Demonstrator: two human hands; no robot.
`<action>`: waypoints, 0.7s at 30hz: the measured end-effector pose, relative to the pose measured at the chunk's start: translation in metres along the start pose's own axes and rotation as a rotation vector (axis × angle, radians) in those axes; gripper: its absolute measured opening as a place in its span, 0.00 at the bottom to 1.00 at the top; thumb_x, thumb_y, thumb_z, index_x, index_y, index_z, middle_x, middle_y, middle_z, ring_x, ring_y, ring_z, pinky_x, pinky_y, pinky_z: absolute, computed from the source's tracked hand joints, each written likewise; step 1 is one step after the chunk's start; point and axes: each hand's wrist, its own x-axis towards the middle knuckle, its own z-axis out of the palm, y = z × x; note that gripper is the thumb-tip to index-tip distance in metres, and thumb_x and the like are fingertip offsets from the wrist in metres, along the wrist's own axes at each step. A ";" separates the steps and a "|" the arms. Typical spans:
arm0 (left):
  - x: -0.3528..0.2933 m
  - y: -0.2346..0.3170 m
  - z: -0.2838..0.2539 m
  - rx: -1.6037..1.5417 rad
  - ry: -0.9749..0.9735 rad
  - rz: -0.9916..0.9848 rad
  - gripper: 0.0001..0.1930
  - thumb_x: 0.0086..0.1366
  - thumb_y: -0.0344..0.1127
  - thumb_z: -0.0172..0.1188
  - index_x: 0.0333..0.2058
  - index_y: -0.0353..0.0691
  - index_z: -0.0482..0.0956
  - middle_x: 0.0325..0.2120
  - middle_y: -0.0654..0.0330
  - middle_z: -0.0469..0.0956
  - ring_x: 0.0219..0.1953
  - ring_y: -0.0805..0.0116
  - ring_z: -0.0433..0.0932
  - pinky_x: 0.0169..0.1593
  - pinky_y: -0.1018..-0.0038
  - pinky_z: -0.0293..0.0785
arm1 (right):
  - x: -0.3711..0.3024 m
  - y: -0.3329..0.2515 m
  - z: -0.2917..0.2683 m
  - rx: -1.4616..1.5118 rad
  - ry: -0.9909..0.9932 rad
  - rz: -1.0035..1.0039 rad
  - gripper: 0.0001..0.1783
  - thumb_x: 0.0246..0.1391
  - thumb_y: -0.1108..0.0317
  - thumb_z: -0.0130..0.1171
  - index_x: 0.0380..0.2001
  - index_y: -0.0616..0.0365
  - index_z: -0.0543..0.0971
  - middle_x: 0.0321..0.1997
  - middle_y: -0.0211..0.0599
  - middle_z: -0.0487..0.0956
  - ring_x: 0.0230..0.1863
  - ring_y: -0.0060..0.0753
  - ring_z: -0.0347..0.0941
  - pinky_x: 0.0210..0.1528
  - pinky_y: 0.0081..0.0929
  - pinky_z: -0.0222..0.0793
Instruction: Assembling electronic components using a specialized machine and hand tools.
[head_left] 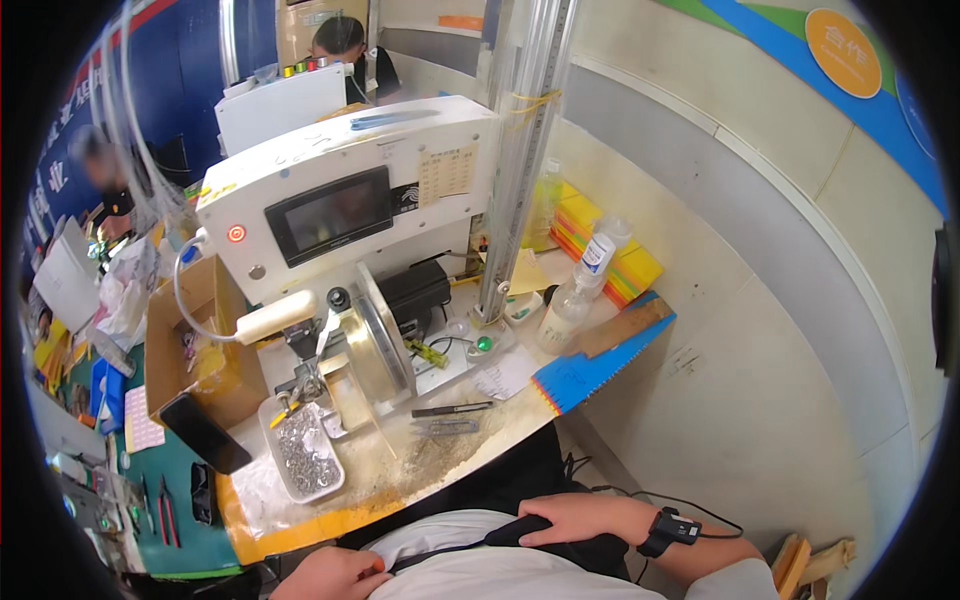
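Holding black strap (pixel 499 536) across white shirt (pixel 540 575) at waist, pinched in left hand (pixel 335 575) and clamped in right hand (pixel 575 517), apparently for tension, with tray (pixel 319 494) of metal parts (pixel 308 455) near bench edge (pixel 345 518), likely for reach.

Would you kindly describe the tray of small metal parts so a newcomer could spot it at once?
Find the big white machine with the dark screen. On the worktop in front of it, just right of the black phone, sits a shallow white tray. Its heap of small silvery parts sets it apart from the taller brown cardboard box.
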 end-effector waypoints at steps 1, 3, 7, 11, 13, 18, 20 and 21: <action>0.002 0.001 -0.005 -0.026 -0.066 -0.001 0.10 0.68 0.42 0.66 0.41 0.43 0.83 0.30 0.52 0.84 0.32 0.50 0.83 0.38 0.61 0.79 | 0.001 0.010 0.005 -0.086 0.113 -0.098 0.31 0.68 0.39 0.58 0.51 0.59 0.76 0.50 0.50 0.81 0.53 0.53 0.78 0.53 0.45 0.73; 0.011 0.018 -0.013 -0.086 0.021 0.035 0.12 0.69 0.48 0.66 0.42 0.48 0.86 0.21 0.61 0.83 0.24 0.59 0.84 0.31 0.66 0.79 | 0.001 0.004 -0.003 -0.158 0.266 -0.226 0.28 0.66 0.43 0.62 0.51 0.59 0.77 0.50 0.45 0.80 0.54 0.49 0.77 0.54 0.43 0.72; 0.037 0.023 -0.023 -0.053 0.186 0.238 0.10 0.69 0.46 0.64 0.44 0.51 0.85 0.19 0.62 0.79 0.23 0.57 0.82 0.30 0.63 0.77 | 0.013 -0.062 -0.044 0.126 0.416 -0.395 0.17 0.65 0.58 0.67 0.45 0.59 0.78 0.42 0.38 0.79 0.42 0.36 0.77 0.50 0.33 0.75; 0.079 0.037 -0.039 0.033 0.147 0.369 0.09 0.69 0.43 0.63 0.44 0.49 0.84 0.24 0.58 0.81 0.27 0.52 0.82 0.32 0.59 0.79 | 0.061 -0.095 -0.070 -0.072 0.635 -0.577 0.09 0.63 0.64 0.66 0.38 0.57 0.80 0.32 0.35 0.78 0.34 0.38 0.77 0.42 0.37 0.72; 0.101 0.038 -0.038 -0.024 0.150 0.421 0.09 0.70 0.43 0.62 0.44 0.49 0.84 0.24 0.56 0.81 0.28 0.51 0.82 0.33 0.57 0.79 | 0.086 -0.102 -0.082 -0.324 0.870 -0.768 0.05 0.58 0.67 0.66 0.32 0.54 0.80 0.27 0.34 0.77 0.31 0.42 0.75 0.34 0.40 0.66; 0.131 0.012 -0.015 -0.095 0.118 0.613 0.09 0.69 0.41 0.63 0.44 0.48 0.86 0.23 0.57 0.80 0.26 0.52 0.82 0.32 0.58 0.79 | 0.134 -0.075 -0.080 -0.279 1.015 -0.819 0.06 0.55 0.67 0.69 0.32 0.51 0.81 0.23 0.32 0.76 0.26 0.40 0.74 0.34 0.38 0.66; 0.127 0.018 -0.017 -0.110 0.082 0.582 0.08 0.69 0.40 0.64 0.43 0.47 0.85 0.24 0.56 0.81 0.27 0.52 0.82 0.33 0.58 0.80 | 0.138 -0.080 -0.074 -0.296 1.060 -0.836 0.06 0.52 0.69 0.71 0.30 0.50 0.81 0.19 0.28 0.72 0.21 0.38 0.70 0.29 0.37 0.62; 0.128 0.021 -0.020 -0.199 0.067 0.591 0.07 0.67 0.39 0.65 0.40 0.45 0.85 0.27 0.55 0.83 0.30 0.49 0.83 0.35 0.57 0.79 | 0.138 -0.083 -0.078 -0.365 1.074 -0.841 0.07 0.50 0.69 0.72 0.30 0.51 0.82 0.20 0.28 0.73 0.21 0.36 0.71 0.29 0.36 0.63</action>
